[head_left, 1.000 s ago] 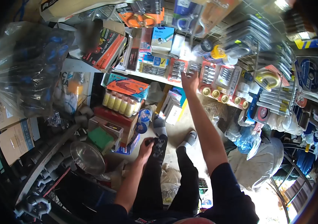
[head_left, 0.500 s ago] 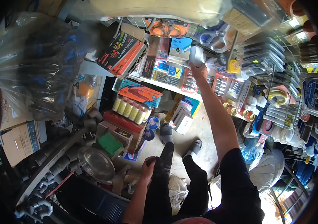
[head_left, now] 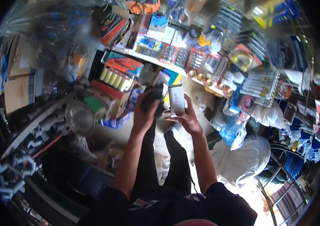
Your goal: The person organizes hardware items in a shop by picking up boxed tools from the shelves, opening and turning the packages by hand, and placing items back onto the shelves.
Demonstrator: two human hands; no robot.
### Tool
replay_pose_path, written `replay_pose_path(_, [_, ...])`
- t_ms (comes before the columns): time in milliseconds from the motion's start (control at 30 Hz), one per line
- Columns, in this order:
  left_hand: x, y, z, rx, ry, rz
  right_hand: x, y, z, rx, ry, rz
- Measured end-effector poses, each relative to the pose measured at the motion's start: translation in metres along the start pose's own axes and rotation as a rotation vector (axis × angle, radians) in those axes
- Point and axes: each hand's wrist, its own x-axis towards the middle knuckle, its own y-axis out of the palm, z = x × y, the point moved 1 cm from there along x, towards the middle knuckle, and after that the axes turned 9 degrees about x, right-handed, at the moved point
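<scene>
A small white box marked 304 (head_left: 176, 100) stands upright in my right hand (head_left: 188, 117), gripped between thumb and fingers near its lower end. Just left of it, my left hand (head_left: 146, 109) is closed around a dark object (head_left: 154, 102), blurred and too unclear to name. The two hands are close together over my legs, with a narrow gap between the dark object and the box. Beyond them is the shelf edge (head_left: 145, 58) with red packs of bits (head_left: 168, 54).
Yellow-labelled tubes (head_left: 115, 79) sit on boxes at the left, near a round metal lid (head_left: 80, 118). Grey pipe fittings (head_left: 11, 175) lie at the lower left. A white sack (head_left: 242, 160) and a metal rack (head_left: 280, 165) stand at the right.
My right hand has come down from the shelf with the white box and now holds it before me. My left hand has risen beside it with the dark object.
</scene>
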Motion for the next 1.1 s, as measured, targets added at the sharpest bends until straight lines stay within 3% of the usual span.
replay_pose_path(33, [-0.006, 0.02, -0.027, 0.305, 0.299, -0.014, -0.026, 0.014, -0.006, 0.066, -0.036, -0.039])
replay_pose_path(67, [-0.02, 0.036, -0.039, 0.431, 0.43, 0.016, -0.046, 0.027, -0.007, 0.126, -0.073, -0.071])
replay_pose_path(100, [-0.042, 0.055, -0.053, 0.51, 0.424, 0.023, -0.062, 0.052, 0.005, 0.105, -0.076, -0.27])
replay_pose_path(133, [-0.069, 0.07, -0.061, 0.553, 0.465, 0.043, -0.068, 0.063, 0.007, 0.122, -0.222, -0.307])
replay_pose_path(167, [-0.096, 0.08, -0.055, 0.582, 0.403, 0.105, -0.089, 0.043, 0.001, -0.607, -0.563, -0.37])
replay_pose_path(233, [-0.138, 0.085, -0.071, 0.756, 0.543, 0.242, -0.114, 0.036, 0.014, -1.001, -0.72, -0.377])
replay_pose_path(300, [-0.158, 0.087, -0.074, 0.751, 0.564, 0.301, -0.138, 0.037, 0.016, -1.124, -0.76, -0.357])
replay_pose_path(333, [-0.157, 0.089, -0.083, 0.758, 0.57, 0.283, -0.15, 0.05, 0.019, -0.679, -0.566, -0.3])
replay_pose_path(400, [-0.147, 0.096, -0.101, 0.662, 0.561, 0.089, -0.161, 0.076, 0.008, -0.432, -0.402, -0.451])
replay_pose_path(467, [-0.149, 0.103, -0.119, 0.671, 0.54, 0.03, -0.173, 0.123, 0.027, -0.095, -0.254, -0.527])
replay_pose_path(533, [-0.163, 0.109, -0.125, 0.714, 0.683, 0.165, -0.183, 0.089, 0.016, -0.435, -0.579, -0.383])
replay_pose_path(633, [-0.187, 0.096, -0.125, 0.578, 0.683, 0.345, -0.196, 0.057, 0.014, -0.093, -0.443, -0.41])
replay_pose_path(667, [-0.192, 0.091, -0.129, 0.494, 0.708, 0.39, -0.196, 0.05, 0.02, 0.25, -0.405, -0.284])
replay_pose_path(733, [-0.199, 0.09, -0.14, 0.302, 0.499, 0.235, -0.198, 0.113, 0.059, 0.283, -0.337, -0.521])
replay_pose_path(767, [-0.198, 0.087, -0.152, 0.164, 0.332, 0.179, -0.206, 0.109, 0.066, 0.257, -0.227, -0.34])
replay_pose_path(800, [-0.189, 0.089, -0.156, 0.147, 0.335, 0.058, -0.216, 0.107, 0.069, 0.232, -0.114, -0.16])
replay_pose_path(833, [-0.182, 0.092, -0.156, -0.019, 0.082, 0.01, -0.221, 0.139, 0.078, 0.187, -0.114, -0.299])
replay_pose_path(933, [-0.171, 0.091, -0.168, -0.005, 0.254, 0.187, -0.236, 0.165, 0.083, 0.31, 0.017, -0.257])
replay_pose_path(1000, [-0.174, 0.078, -0.175, -0.05, 0.16, 0.286, -0.245, 0.166, 0.088, 0.381, 0.034, -0.185])
replay_pose_path(1100, [-0.167, 0.069, -0.17, -0.288, -0.035, 0.529, -0.258, 0.18, 0.099, 0.35, 0.107, -0.276])
